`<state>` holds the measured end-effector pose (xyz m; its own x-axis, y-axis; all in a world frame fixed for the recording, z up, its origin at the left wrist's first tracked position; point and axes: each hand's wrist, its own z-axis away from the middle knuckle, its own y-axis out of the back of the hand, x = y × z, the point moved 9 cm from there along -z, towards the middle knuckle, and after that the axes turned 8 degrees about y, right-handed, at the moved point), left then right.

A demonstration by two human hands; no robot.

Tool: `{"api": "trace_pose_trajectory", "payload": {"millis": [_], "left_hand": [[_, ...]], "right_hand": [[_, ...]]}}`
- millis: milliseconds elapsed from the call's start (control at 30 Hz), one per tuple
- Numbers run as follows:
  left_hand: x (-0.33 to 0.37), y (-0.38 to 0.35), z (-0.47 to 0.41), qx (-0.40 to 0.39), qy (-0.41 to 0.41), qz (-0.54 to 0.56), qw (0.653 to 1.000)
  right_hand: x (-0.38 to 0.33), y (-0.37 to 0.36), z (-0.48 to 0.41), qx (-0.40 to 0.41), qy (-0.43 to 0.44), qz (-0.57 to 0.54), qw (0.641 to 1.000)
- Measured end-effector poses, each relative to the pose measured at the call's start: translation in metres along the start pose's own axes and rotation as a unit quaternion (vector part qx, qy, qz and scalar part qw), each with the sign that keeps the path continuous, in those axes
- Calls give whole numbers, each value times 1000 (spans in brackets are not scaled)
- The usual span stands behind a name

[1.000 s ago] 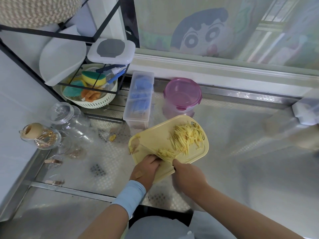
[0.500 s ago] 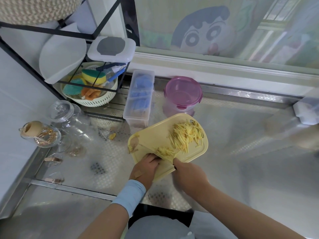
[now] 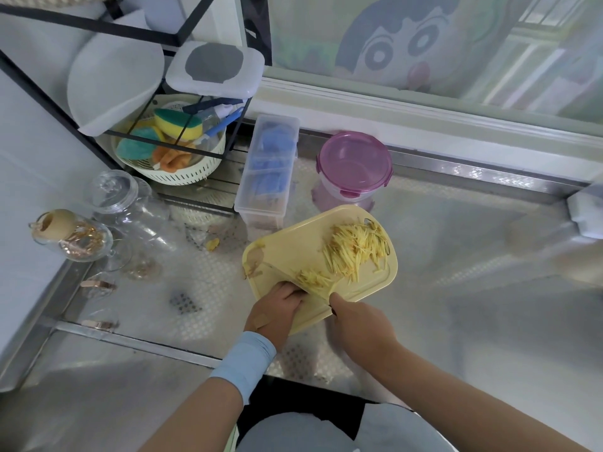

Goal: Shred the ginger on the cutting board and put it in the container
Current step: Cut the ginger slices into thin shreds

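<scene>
1. Fingers (image 3: 291, 294) of the left hand (image 3: 277, 309) curl down on a small ginger piece (image 3: 311, 278); the right hand (image 3: 357, 324) grips a knife (image 3: 318, 293) (blade just beside the left knuckles).
2. Beyond those fingers, shredded ginger (image 3: 357, 249) lies heaped on the cutting board (image 3: 293, 243).
3. Past the board, well apart from both hands, stands a lidded pink container (image 3: 355, 164).

No legible text, label, brand or number found in the head view. The only printed marking is a cartoon figure on the window film (image 3: 401, 44), and no lettering can be read on it.
</scene>
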<state>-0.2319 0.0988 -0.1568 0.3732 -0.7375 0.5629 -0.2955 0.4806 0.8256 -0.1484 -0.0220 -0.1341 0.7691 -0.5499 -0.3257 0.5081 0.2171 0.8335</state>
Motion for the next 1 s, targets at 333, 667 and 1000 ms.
{"api": "trace_pose_trajectory", "payload": {"millis": [333, 667, 1000], "left_hand": [[-7, -2, 1, 11, 16, -2, 1000], [-3, 7, -1, 37, 34, 11, 999], [-11, -1, 2, 14, 69, 43, 997]], "right_hand": [[-2, -9, -25, -14, -11, -5, 1000], [7, -9, -6, 6, -5, -9, 1000], [2, -4, -15, -6, -4, -6, 1000]]}}
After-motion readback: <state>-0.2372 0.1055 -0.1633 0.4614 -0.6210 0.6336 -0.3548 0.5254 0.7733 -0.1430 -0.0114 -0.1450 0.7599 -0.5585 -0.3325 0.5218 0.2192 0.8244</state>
